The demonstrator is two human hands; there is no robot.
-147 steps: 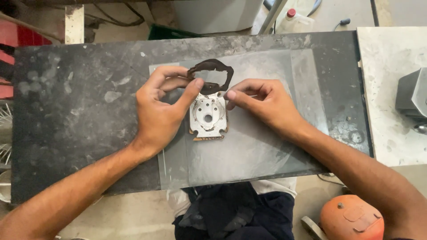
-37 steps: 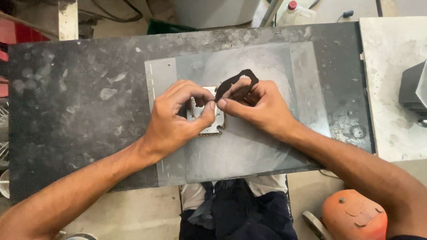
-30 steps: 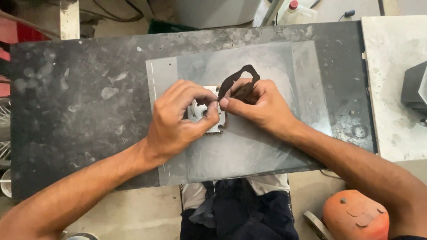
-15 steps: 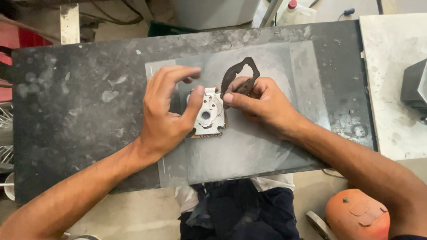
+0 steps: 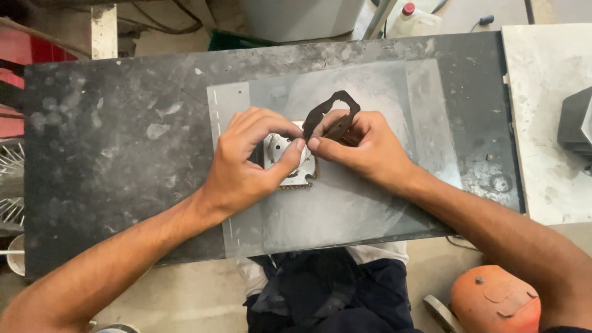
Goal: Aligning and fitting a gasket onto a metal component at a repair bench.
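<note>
- Close to me, below the near edge of the surface (image 5: pixel 123 123), there is an orange round thing (image 5: pixel 496 299) on my right.
- The near part of the surface is bare, so my arms have room to slide.
- My left hand (image 5: pixel 243 163) rests on a small metal plate (image 5: pixel 290 163). My thumb and fingers are curled around it, so my grip is closed on it.
- My right hand (image 5: pixel 367 148) pinches a thin dark gasket (image 5: pixel 333 114) just above the plate. That grip is tight on the gasket.
- Both sit on a grey sheet (image 5: pixel 370 203) in the middle of the surface.
- To my right lies a pale slab (image 5: pixel 542 123) with a grey box (image 5: pixel 576 120).
- Past the far edge stands a bottle with a red cap (image 5: pixel 410 18).
</note>
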